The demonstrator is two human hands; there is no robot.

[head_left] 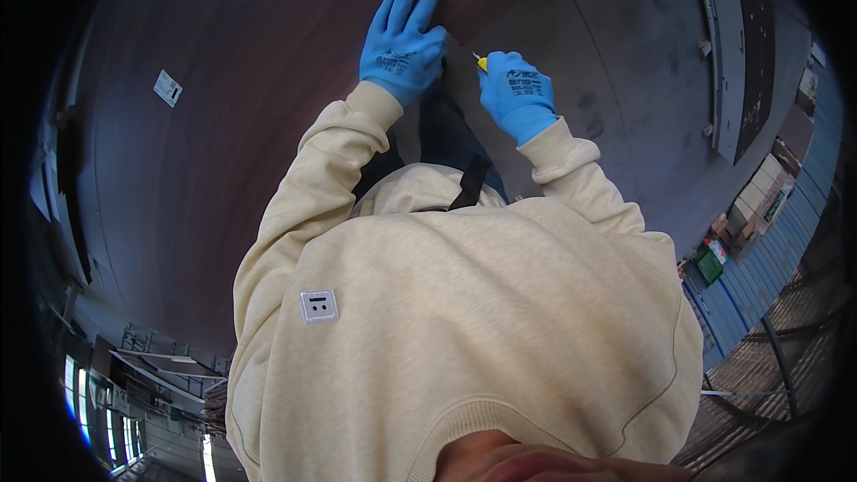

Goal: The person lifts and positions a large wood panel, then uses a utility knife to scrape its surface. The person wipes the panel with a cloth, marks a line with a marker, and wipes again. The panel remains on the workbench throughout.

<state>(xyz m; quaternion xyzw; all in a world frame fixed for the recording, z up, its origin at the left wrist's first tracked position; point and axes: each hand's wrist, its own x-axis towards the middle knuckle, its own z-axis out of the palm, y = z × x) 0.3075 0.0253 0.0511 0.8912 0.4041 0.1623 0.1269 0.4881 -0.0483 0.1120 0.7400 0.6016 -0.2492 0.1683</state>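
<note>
A dark brown sheet panel with a faint wood-like grain spreads across the left and upper part of the view. The left hand, in a blue glove, rests on it near its right-hand edge. Three fingers stretch out flat while the index finger and thumb fold together; whether they pinch anything, I cannot tell. The spread fingers probably steady the panel.

The right hand, gloved alike, closes around a yellow utility knife just past that same edge, over a grey surface. Most of the handle hides in the fist. The tip points toward the panel, and the tight grip close behind it likely gives control.

As for markings, a white rectangular label with dark print sits on the panel, well left of the left hand, too small to read. Black printing covers the backs of both gloves. Nearer the wearer than the panel's hand-side edge, the cream sweatshirt carries a small pale square patch with dark marks.
</note>
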